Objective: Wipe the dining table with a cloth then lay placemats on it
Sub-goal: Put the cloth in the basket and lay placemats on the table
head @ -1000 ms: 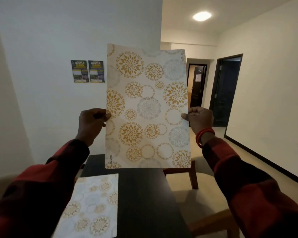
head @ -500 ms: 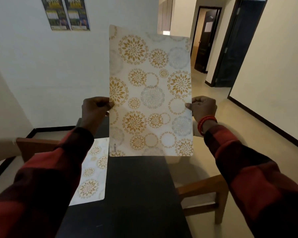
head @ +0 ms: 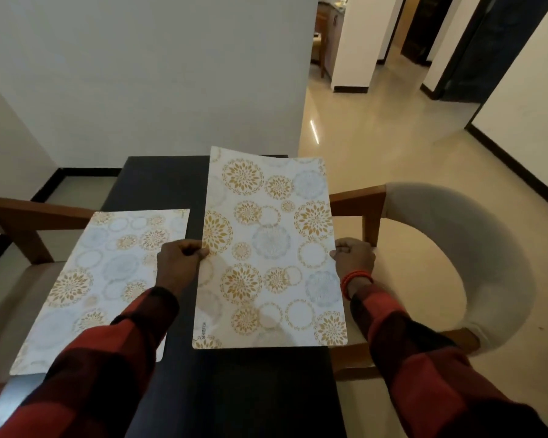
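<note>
Placemat (head: 269, 251), cream with gold and grey floral rounds, is held over the right half of the dark dining table (head: 159, 181), long side running near to far. Left hand (head: 179, 260) pinches its left edge, fingers curled, thumb on top. Right hand (head: 355, 259) grips its right edge likewise. Whether the mat touches the table cannot be told. Second placemat (head: 105, 279) lies flat on the table's left half. Wooden chairs stand left (head: 23, 222) and right (head: 462, 248).
</note>
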